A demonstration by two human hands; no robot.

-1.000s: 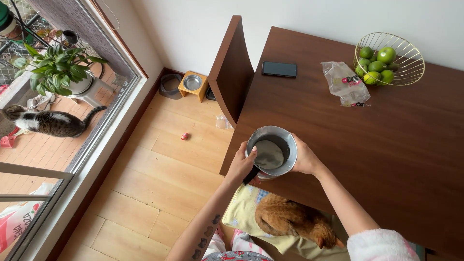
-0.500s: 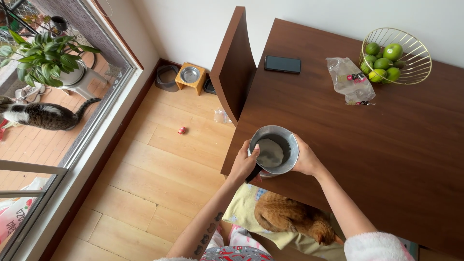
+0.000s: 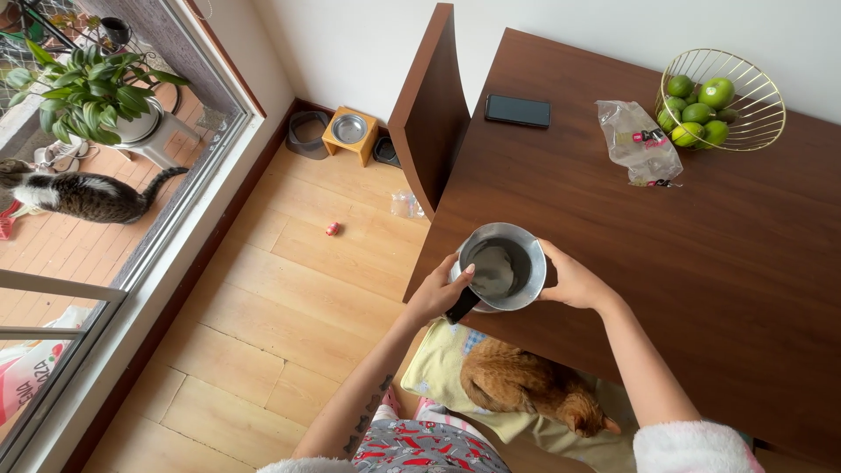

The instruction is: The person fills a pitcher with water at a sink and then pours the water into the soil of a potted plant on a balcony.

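Observation:
A round metal pot (image 3: 501, 265) with a black handle stands near the front left corner of a dark brown wooden table (image 3: 666, 254). My left hand (image 3: 438, 292) grips its left rim and handle. My right hand (image 3: 570, 281) holds its right side. Inside the pot lies something grey and flat; I cannot tell what it is.
A black phone (image 3: 518, 110), a clear plastic bag (image 3: 638, 140) and a wire basket of green fruit (image 3: 718, 101) lie farther back. An orange cat (image 3: 526, 390) rests on a yellow cloth in my lap. A wooden chair back (image 3: 431, 114), pet bowls (image 3: 349, 134), a striped cat (image 3: 74, 194) and a plant (image 3: 92, 88) are at left.
Both hands have stayed on the pot, which has hardly moved. The view has shifted slightly. The striped cat outside has moved a little.

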